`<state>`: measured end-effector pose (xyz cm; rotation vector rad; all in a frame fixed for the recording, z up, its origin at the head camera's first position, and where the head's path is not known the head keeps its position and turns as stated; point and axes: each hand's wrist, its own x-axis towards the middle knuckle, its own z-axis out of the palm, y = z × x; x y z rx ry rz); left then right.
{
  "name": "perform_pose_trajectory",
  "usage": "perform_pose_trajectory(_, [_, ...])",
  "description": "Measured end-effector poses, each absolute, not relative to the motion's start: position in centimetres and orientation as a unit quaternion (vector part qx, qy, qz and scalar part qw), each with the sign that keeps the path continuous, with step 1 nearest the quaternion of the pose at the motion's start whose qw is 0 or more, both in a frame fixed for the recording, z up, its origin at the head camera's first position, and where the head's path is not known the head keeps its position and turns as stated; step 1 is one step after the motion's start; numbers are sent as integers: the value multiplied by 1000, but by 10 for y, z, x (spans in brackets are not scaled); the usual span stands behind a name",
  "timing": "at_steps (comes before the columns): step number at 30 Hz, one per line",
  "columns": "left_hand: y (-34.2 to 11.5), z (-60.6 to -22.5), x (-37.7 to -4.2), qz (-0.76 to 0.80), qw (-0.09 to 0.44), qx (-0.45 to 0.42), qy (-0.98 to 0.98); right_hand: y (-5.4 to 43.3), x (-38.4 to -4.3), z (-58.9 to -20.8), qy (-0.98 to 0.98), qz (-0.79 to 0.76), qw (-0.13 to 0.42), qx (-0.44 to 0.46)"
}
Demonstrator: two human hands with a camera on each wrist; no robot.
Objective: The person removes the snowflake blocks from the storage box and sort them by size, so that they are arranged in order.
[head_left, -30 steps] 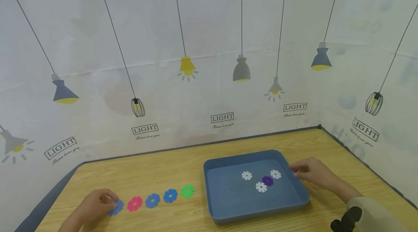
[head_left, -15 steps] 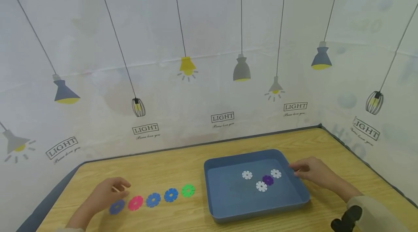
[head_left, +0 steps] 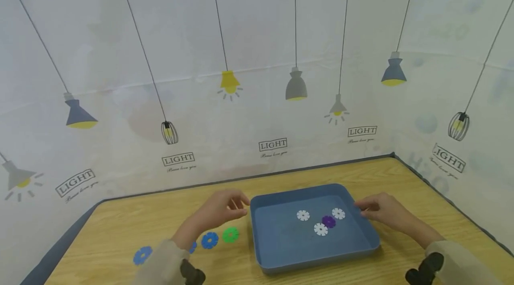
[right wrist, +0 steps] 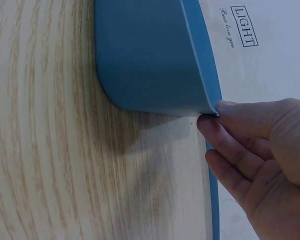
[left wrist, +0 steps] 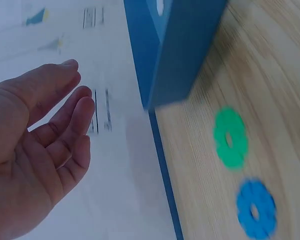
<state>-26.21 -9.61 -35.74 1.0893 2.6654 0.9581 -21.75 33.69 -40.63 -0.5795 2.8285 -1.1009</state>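
In the head view, my left hand [head_left: 222, 209] is just beyond the left wall of the blue tray [head_left: 281, 233], fingers loosely bent and holding nothing. The left wrist view shows a gap between that hand [left wrist: 45, 130] and the tray's wall [left wrist: 182, 55]. My right hand [head_left: 383, 211] pinches the tray's right rim between thumb and fingertips, seen closely in the right wrist view, where the thumb [right wrist: 250, 117] lies on the rim's corner. Inside the tray lie three white notched discs, one of them a white disc [head_left: 300, 216], and a purple disc [head_left: 326, 222].
Left of the tray, a row of flat notched discs lies on the wooden table [head_left: 160, 213]: a green disc [head_left: 226, 236], a blue disc [head_left: 205, 241], another blue one partly behind my left forearm, and a far-left blue disc [head_left: 138, 258]. A printed wall [head_left: 225, 120] stands behind the table.
My left hand has let go of the leftmost blue disc, lifted, and moved right to beside the tray. Its forearm now covers the pink disc. The right hand has stayed at the tray's rim.
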Motion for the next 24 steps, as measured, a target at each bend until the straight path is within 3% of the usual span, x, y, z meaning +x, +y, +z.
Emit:
perform_pose_trajectory(12, [5, -368, -288, 328, 125, 369, 860, 335, -215, -406, 917, -353, 20, -184])
perform_pose_trajectory(24, [47, -394, -298, 387, 146, 341, 844, 337, -216, -407, 921, -345, 10, -182])
